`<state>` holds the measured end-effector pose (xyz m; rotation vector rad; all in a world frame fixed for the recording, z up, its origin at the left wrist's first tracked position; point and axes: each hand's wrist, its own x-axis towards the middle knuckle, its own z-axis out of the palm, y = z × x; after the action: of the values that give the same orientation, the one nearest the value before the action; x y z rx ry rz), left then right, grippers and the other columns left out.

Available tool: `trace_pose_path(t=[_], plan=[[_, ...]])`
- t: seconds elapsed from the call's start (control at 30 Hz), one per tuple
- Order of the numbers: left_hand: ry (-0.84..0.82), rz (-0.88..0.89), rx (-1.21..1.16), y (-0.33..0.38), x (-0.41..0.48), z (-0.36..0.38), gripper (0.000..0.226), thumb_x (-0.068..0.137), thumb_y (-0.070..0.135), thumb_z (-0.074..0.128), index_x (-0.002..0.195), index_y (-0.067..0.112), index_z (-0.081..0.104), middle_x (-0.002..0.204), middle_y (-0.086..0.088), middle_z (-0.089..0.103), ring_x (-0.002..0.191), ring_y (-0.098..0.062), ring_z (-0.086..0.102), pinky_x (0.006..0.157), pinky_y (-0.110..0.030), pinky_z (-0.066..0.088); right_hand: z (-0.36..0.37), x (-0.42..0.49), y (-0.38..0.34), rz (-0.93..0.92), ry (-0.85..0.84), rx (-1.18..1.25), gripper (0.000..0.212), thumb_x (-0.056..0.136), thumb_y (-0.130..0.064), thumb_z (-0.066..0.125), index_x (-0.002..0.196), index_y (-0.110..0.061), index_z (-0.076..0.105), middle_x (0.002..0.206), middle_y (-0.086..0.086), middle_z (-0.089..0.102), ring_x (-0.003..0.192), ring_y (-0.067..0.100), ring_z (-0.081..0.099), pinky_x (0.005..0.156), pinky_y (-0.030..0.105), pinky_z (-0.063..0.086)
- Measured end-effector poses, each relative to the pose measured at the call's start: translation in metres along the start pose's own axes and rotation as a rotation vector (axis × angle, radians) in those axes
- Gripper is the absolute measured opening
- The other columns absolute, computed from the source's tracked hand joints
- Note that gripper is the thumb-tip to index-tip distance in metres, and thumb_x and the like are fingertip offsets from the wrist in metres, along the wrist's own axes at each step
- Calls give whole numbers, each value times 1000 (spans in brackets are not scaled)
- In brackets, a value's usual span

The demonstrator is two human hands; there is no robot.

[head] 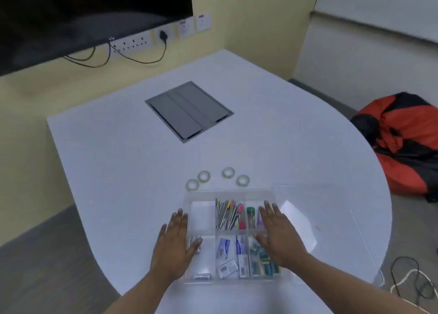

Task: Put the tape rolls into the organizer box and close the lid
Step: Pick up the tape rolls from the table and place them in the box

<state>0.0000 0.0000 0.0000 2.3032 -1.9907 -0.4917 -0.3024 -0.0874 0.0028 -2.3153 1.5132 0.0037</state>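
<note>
One white table [118,161] fills most of the view, with one grey hatch [189,110] set into it toward 12 o'clock. At 3 o'clock, on the floor, lies one red-and-black bag [403,143]. At 11 o'clock hangs one dark screen [83,12], with a row of wall sockets [132,43] below it.

One clear box [201,218] sits at the table's near edge, toward 6 o'clock, its clear lid [320,218] swung open to the 3 o'clock side. Seven compartments can be made out; the top-left one looks empty, the next holds a bundle of pens [226,215], and the lower ones hold small packets whose print is too blurred to read.

Two hands lie flat, fingers spread, gripping nothing: the left hand [176,245] on the box's 9 o'clock edge, the right hand [279,233] over its 3 o'clock compartments.

Four tape rolls [204,176] lie flat on the table just past the box at 12 o'clock, in two pairs, none touching the box.
</note>
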Motion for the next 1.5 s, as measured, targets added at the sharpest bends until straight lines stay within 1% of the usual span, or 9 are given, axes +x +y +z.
trace_pose_path(t=[0.37, 0.6, 0.73, 0.87, 1.07, 1.13, 1.23, 1.4, 1.5], plan=[[-45, 58, 19, -2, -17, 30, 82, 84, 71, 0, 144, 21, -23, 153, 7, -32, 141, -11, -28, 108, -22, -25, 26, -22, 7, 14, -90, -112, 77, 95, -65, 21, 154, -23, -5, 162, -3, -12, 148, 17, -15, 121, 35, 2], [31, -24, -103, -26, -6, 22, 88, 85, 73, 8, 149, 16, -8, 158, 5, -15, 145, -7, -8, 119, -28, 1, 26, -20, -1, 95, -89, -68, 80, 91, -71, 20, 155, -27, -2, 162, -6, -9, 145, 11, -19, 117, 34, -7], [42, -118, -112, -47, 13, 12, 88, 85, 71, 5, 151, 12, 2, 158, 2, -8, 147, -11, -2, 119, -31, 3, 18, -9, -13, 127, -40, -16, 82, 89, -71, 26, 155, -27, 2, 161, -9, -5, 150, 13, -5, 118, 35, -5], [21, -190, -127, -59, 34, 9, 80, 90, 61, 15, 151, 12, 4, 162, -3, 0, 148, -15, 1, 121, -38, 7, 3, 18, -25, 92, 23, 96, 70, 92, -61, 43, 151, -27, 27, 160, -10, 13, 149, 16, 14, 118, 33, 6], [-31, -132, -101, -62, 56, 15, 98, 75, 75, -11, 149, 11, -9, 160, -4, -7, 148, -18, -4, 119, -37, 0, -22, 76, -28, 95, 118, 179, 47, 91, -45, 60, 132, -21, 56, 150, -1, 44, 135, 19, 42, 111, 34, 30], [-41, -105, -103, -62, 61, 19, 97, 72, 77, -17, 146, 14, -17, 160, -4, -10, 147, -18, -9, 119, -38, -3, -29, 96, -28, 91, 111, 191, 43, 91, -40, 62, 128, -18, 58, 144, 2, 51, 130, 21, 47, 107, 33, 33], [-67, -93, -120, -63, 69, 26, 99, 71, 77, -18, 146, 13, -13, 160, -6, -8, 146, -19, -10, 119, -41, -3, -35, 127, -26, 111, 88, 213, 41, 91, -34, 63, 126, -13, 57, 134, 6, 57, 121, 24, 53, 99, 32, 40], [-141, -101, -37, -68, 79, 38, 101, 66, 74, -29, 146, 14, -16, 158, -5, -18, 143, -19, -22, 117, -44, -7, -40, 173, -18, 272, -15, 167, 40, 89, -36, 62, 123, -16, 57, 121, 6, 63, 108, 26, 60, 84, 34, 48], [-145, -95, -38, -72, 81, 44, 94, 76, 72, -18, 148, 13, -8, 158, -5, -13, 145, -22, -15, 116, -48, -3, -36, 193, -13, 331, -67, 62, 46, 84, -37, 65, 124, -17, 55, 117, 5, 64, 102, 26, 61, 74, 32, 47]])
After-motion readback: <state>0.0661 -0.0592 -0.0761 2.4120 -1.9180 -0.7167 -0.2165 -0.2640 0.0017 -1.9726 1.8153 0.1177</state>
